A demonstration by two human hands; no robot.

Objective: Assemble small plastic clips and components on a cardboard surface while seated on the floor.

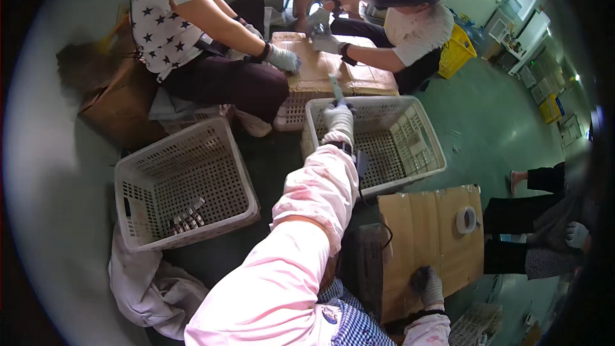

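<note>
My left hand (339,117), in a pale glove, is stretched far forward over the near side of a white perforated crate (426,154). Its fingers are closed round a slim pale strip (335,86) that points away from me. My right hand (433,289), gloved too, is at the lower right on a cardboard sheet (410,237). Its fingers look curled at a dark patch; whether that is an object or the dirty glove tips is unclear. A small white open container (466,220) stands on the same cardboard.
Another white crate (240,214) at left holds several small metal pieces (188,218). Two people sit across a cardboard-topped crate (307,67), their gloved hands over it. White cloth (144,285) lies lower left. A yellow crate (458,51) stands behind; another person is at right.
</note>
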